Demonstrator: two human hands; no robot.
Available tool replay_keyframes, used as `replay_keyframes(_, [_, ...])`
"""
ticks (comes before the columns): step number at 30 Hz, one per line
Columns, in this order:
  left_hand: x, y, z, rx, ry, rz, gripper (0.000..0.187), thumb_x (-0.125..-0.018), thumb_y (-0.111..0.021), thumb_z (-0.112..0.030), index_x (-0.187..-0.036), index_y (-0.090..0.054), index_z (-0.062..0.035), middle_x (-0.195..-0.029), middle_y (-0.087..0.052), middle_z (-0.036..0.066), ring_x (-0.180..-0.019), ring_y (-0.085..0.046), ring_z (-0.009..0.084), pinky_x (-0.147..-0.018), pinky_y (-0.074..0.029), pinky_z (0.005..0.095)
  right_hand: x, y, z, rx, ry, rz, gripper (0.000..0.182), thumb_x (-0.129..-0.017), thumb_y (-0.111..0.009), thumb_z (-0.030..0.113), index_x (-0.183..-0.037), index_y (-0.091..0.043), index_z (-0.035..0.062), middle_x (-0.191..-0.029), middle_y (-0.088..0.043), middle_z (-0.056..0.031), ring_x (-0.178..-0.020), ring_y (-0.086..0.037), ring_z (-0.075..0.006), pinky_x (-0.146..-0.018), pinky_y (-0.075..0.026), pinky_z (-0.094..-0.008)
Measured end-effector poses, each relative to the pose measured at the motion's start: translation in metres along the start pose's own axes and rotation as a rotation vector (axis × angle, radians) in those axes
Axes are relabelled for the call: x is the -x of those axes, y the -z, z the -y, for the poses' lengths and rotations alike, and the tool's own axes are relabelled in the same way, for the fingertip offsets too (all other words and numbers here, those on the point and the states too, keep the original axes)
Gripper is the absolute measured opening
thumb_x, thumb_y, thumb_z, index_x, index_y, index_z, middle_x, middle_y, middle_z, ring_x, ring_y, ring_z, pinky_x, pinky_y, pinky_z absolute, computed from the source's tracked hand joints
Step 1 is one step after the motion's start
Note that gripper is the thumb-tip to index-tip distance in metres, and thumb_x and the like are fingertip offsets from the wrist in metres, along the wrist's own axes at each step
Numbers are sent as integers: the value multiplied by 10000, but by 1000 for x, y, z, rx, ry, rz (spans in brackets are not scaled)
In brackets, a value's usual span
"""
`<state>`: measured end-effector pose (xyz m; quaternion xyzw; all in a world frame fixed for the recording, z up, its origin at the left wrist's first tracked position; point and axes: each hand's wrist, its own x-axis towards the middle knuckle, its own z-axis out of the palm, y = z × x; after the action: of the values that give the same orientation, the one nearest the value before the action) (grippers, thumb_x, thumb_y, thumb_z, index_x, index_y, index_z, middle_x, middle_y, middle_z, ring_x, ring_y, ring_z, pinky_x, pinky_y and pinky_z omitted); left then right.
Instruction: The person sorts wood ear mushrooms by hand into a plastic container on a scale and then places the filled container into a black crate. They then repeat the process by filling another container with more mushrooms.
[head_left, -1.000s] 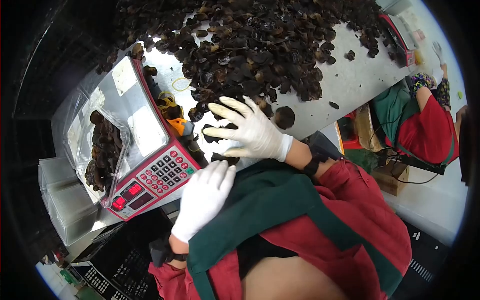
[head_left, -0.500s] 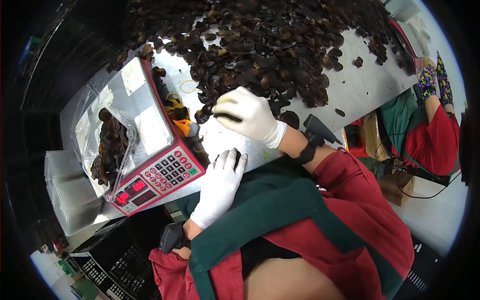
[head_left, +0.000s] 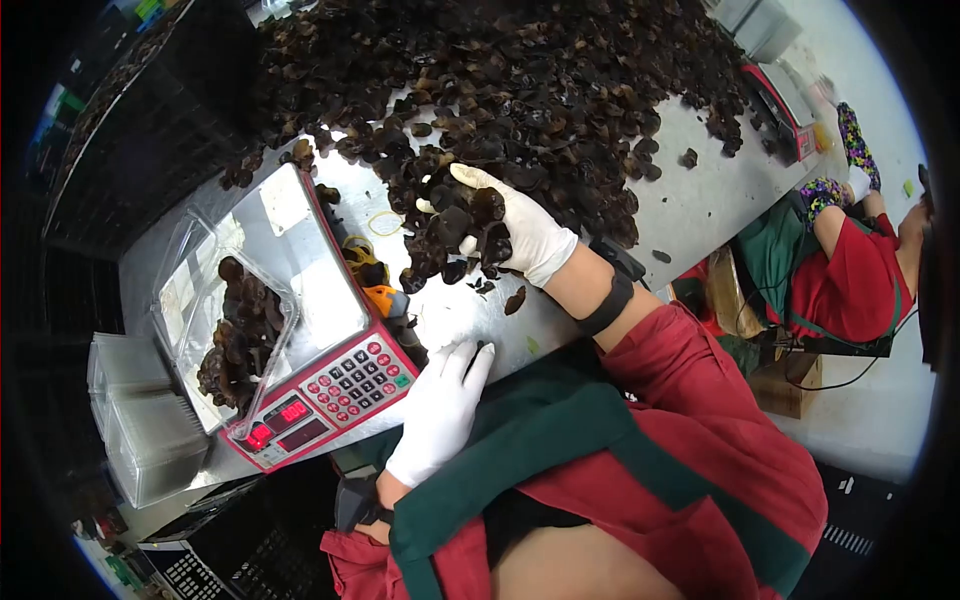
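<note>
My right hand [head_left: 525, 230], in a white glove, curls around a clump of dark wood ear mushrooms [head_left: 455, 225] at the front edge of a large heap [head_left: 520, 90]. Small pale bits show between the pieces by its fingers. My left hand [head_left: 440, 400], also gloved, lies low at the near table edge, its fingers stretched out; a tiny dark spot shows by the fingertips. To the left of it stands a red-framed digital scale [head_left: 345, 385]. On its plate sits an open clear plastic box [head_left: 290, 330] with more wood ear mushrooms [head_left: 240, 330] inside.
Stacked clear containers [head_left: 150, 440] stand left of the scale. An orange-and-black tool [head_left: 385, 300] and yellow rubber bands [head_left: 365, 260] lie beside it. A dark crate [head_left: 150, 130] rises at the back left. Another person's red sleeve [head_left: 850, 275] and a second scale [head_left: 785, 110] are at right.
My right hand has moved up and turned over, with a clump of mushrooms now in its fingers. My left hand stays near the table edge, shifted slightly. The camera view has tilted somewhat.
</note>
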<state>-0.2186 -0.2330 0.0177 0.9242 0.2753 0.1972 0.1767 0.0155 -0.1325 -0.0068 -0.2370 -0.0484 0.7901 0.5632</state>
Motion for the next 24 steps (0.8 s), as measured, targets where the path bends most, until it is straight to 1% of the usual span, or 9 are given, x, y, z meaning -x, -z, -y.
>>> replay_keyframes(2, [1,33,-2,-14,16,-94,431,-750,-638,-22,-1180,-655,-37,-1143,-626,151,-1033,-630,309,-874,-535,372,-5,-8,0,-140,-184,120,406,-1038,-459,410,-1244,-594,87,-1208,-657,-153,-816,-698,-215,-478,-504,-293])
replay_keyframes(7, [31,108,44,-381,276,-571,317,-806,-708,10,-1120,-703,-36,-1172,-634,150,-1039,-623,324,-905,-511,397,-17,-63,-12,53,-115,110,432,-1034,-478,392,-1242,-581,28,-1167,-656,-185,-850,-700,-263,-437,-508,-261])
replay_keyframes(8, [33,122,52,-369,389,-629,329,-836,-698,2,-1162,-685,-32,-1198,-629,146,-1071,-606,328,-939,-491,411,-17,-78,-16,80,-101,215,372,-996,-575,335,-1161,-637,8,-1039,-708,-135,-807,-721,-207,-608,-621,-266])
replay_keyframes(10, [34,143,62,-573,509,-513,376,-833,-700,-9,-1206,-665,-46,-1327,-562,162,-1213,-521,334,-1016,-437,411,-22,-106,-26,171,-104,146,423,-1029,-496,373,-1238,-578,14,-1135,-672,-167,-859,-702,-231,-442,-524,-242])
replay_keyframes(11, [36,149,66,-543,505,-524,411,-837,-700,-22,-1241,-651,-76,-1411,-502,159,-1303,-440,318,-1066,-387,409,-26,-118,-33,173,-113,138,402,-1026,-502,364,-1218,-588,21,-1131,-682,-152,-844,-700,-199,-435,-522,-242])
replay_keyframes(16, [17,158,69,159,460,-722,668,-779,-763,-68,-1397,-511,-58,-1300,-596,171,-1122,-622,277,-968,-491,370,-56,-190,-86,370,-206,309,324,-1012,-543,340,-1161,-655,75,-1111,-704,-64,-889,-675,-135,-694,-539,-262])
replay_keyframes(20, [23,173,93,122,665,-738,670,-843,-604,92,-1461,-460,-121,-1036,-679,82,-959,-660,155,-843,-521,275,-90,-221,-128,855,143,459,217,-976,-634,234,-1029,-706,36,-956,-710,-20,-884,-648,-105,-814,-522,-270])
replay_keyframes(22, [39,174,105,-14,664,-787,585,-836,-592,94,-1387,-547,-101,-1012,-689,84,-956,-663,161,-860,-515,296,-101,-218,-131,1208,310,741,272,-968,-628,254,-1155,-692,67,-1042,-695,-21,-953,-598,-115,-910,-467,-286])
replay_keyframes(24, [58,173,115,-227,638,-608,579,-831,-604,79,-1381,-543,-90,-1128,-655,155,-1080,-637,268,-928,-507,365,-107,-205,-139,1653,749,985,315,-933,-631,286,-1143,-662,54,-1164,-642,-127,-1145,-558,-282,-1009,-438,-375])
